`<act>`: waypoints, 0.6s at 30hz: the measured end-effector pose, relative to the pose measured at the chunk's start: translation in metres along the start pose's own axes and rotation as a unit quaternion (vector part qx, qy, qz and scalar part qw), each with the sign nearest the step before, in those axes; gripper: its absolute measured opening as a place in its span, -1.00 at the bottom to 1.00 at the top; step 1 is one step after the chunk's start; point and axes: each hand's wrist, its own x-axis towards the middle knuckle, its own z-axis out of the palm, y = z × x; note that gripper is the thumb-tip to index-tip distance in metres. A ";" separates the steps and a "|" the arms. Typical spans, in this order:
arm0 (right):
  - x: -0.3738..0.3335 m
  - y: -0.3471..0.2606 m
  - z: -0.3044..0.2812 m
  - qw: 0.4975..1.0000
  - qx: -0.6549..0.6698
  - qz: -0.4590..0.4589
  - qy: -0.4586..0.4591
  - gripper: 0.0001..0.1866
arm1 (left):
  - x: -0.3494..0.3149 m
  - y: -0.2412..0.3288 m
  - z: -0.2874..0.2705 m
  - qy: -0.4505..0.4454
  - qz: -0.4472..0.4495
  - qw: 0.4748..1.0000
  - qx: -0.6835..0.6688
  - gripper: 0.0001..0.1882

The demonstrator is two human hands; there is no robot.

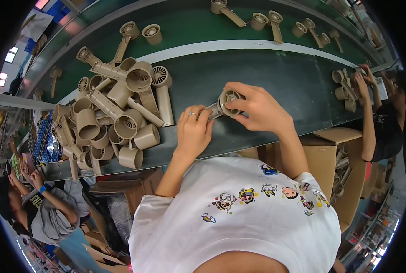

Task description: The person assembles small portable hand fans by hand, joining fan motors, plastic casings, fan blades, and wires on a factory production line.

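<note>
Over the dark green bench I hold a beige plastic fan housing (223,97), a round drum with a long handle. My left hand (192,133), with a ring on one finger, is closed around the handle end. Around the drum curl the fingers of my right hand (266,110), the thumb at its open mouth, where paler inner parts partly show. What the fingertips do inside the drum is hidden. To the left of my hands lies a heap of similar beige housings (88,125), some with slatted grilles, tumbled over each other.
Beyond a white strip (203,47), a green conveyor belt (189,27) carries several spaced housings. Cardboard boxes stand below the bench, one open box (319,159) holding beige parts at right. One co-worker (385,118) works at far right, another (43,204) at lower left.
</note>
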 end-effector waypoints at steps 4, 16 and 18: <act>0.004 -0.001 0.003 0.998 0.015 0.020 -0.050 -0.72 | 0.005 0.006 0.006 -0.013 -0.010 1.000 -0.005 -0.75; -0.011 0.021 0.006 0.962 0.254 0.098 -0.017 -0.74 | 0.017 -0.004 0.011 -0.091 -0.052 0.989 -0.109 -0.97; -0.016 0.029 0.017 0.952 0.288 0.100 -0.007 -0.76 | 0.018 -0.001 0.009 -0.096 -0.055 0.990 -0.087 -0.95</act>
